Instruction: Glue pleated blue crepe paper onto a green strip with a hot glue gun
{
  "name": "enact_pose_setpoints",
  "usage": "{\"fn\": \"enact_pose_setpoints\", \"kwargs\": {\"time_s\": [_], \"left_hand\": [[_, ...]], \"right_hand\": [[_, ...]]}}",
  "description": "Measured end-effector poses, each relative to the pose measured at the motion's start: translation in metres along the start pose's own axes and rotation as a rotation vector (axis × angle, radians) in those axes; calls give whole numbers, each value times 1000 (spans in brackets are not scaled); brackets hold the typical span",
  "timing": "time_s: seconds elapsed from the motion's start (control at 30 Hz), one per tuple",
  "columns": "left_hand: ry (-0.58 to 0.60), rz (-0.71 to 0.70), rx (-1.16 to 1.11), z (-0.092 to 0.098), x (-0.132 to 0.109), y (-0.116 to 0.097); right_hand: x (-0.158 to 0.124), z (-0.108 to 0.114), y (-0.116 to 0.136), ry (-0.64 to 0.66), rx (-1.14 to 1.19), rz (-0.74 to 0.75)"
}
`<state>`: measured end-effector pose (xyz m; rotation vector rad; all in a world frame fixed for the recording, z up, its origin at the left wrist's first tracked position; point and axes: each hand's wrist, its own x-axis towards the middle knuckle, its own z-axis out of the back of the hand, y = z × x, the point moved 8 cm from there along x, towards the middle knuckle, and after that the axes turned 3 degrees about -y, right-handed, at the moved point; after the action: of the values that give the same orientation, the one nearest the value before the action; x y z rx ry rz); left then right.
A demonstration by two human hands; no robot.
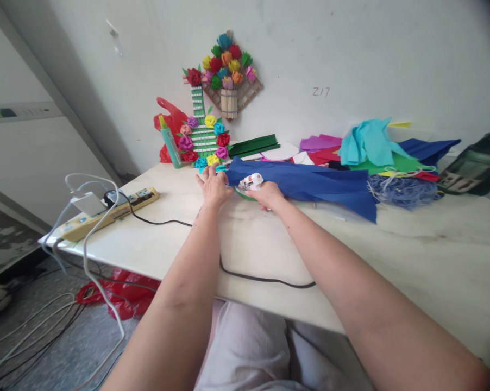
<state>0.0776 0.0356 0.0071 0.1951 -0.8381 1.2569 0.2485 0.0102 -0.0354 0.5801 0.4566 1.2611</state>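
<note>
My right hand (267, 195) is closed around a white glue gun (251, 181) with orange marks, held low at the front edge of a folded blue cloth or paper sheet (310, 182). A thin green strip (243, 194) curves beneath the glue gun. To its left, my left hand (214, 187) reaches to the sheet's left end with fingers apart. Just beyond those fingers lies a small teal object (220, 169), partly hidden, its kind unclear. Behind my hands stands a green guitar-shaped craft (204, 136) edged with colourful paper flowers.
A power strip (110, 214) with plugs and cables sits at the table's left; a black cord (265, 279) crosses the table (261, 244). A green glue bottle (171, 144) leans at the back. Coloured sheets (367, 144), clear stringy material (406, 191) and a dark bottle (477, 163) lie right.
</note>
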Motion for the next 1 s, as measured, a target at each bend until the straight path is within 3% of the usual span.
{"fn": "enact_pose_setpoints", "kwargs": {"time_s": [0.13, 0.6, 0.8, 1.0], "left_hand": [[-19, -71, -51, -5, 2, -8], [87, -101, -101, -43, 22, 4], [102, 13, -291, -57, 27, 18], [107, 37, -392, -60, 27, 20]], "right_hand": [[2, -3, 0, 11, 4, 2], [-3, 3, 0, -15, -20, -22], [-2, 3, 4, -30, 14, 14], [-2, 1, 12, -41, 25, 4]]}}
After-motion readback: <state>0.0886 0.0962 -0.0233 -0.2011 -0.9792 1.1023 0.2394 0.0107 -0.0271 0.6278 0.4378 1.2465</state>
